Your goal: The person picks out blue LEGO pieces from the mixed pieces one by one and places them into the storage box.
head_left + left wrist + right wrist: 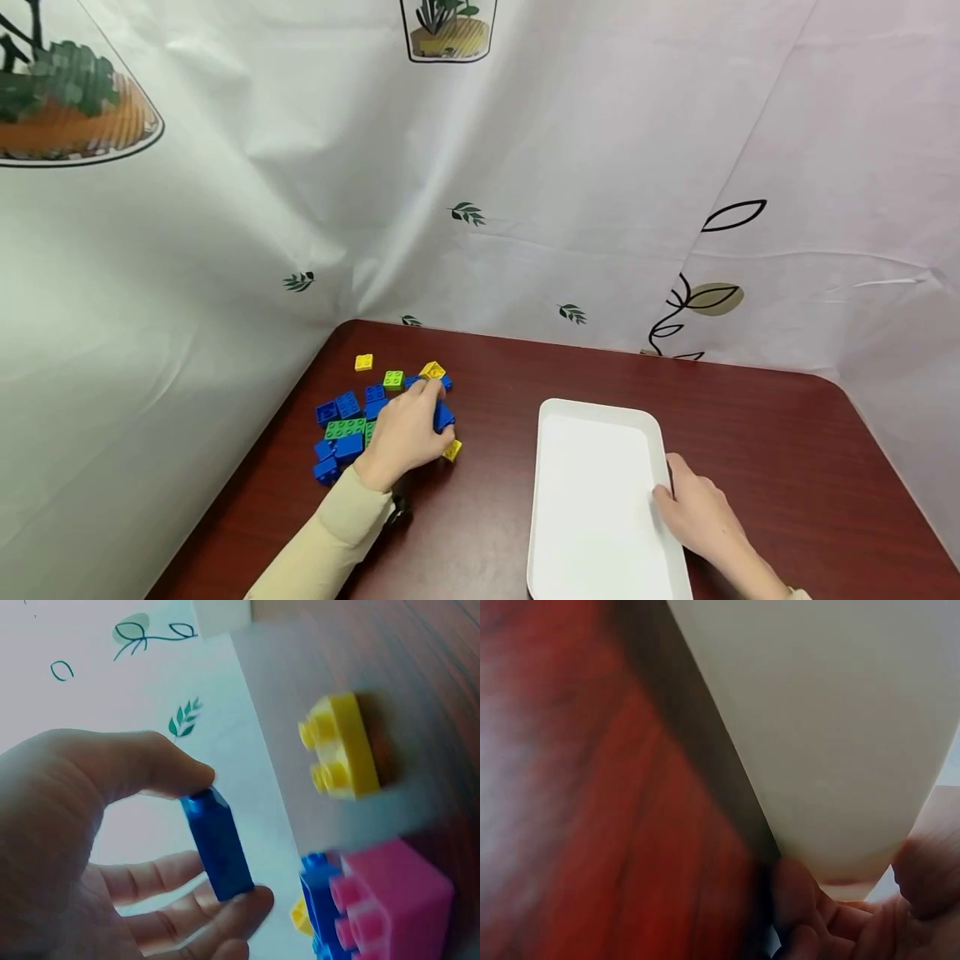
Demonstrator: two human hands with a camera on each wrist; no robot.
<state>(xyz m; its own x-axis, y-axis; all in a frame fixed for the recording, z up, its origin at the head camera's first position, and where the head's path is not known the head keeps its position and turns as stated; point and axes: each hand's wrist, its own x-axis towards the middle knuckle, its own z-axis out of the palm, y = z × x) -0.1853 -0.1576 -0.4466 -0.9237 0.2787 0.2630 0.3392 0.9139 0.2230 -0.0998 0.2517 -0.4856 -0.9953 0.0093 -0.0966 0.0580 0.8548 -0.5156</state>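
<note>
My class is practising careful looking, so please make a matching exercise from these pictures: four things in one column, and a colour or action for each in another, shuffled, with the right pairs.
Column one
1. Left hand
2. Tray
3. Right hand
4. Tabletop

Column two
A. White
B. Dark reddish-brown
C. Pinching a blue block
D. Gripping a long edge

Right pairs: 1-C, 2-A, 3-D, 4-B

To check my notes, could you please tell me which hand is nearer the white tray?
Right: the right hand grips the white tray by its right edge; the left hand is apart, to its left.
</note>
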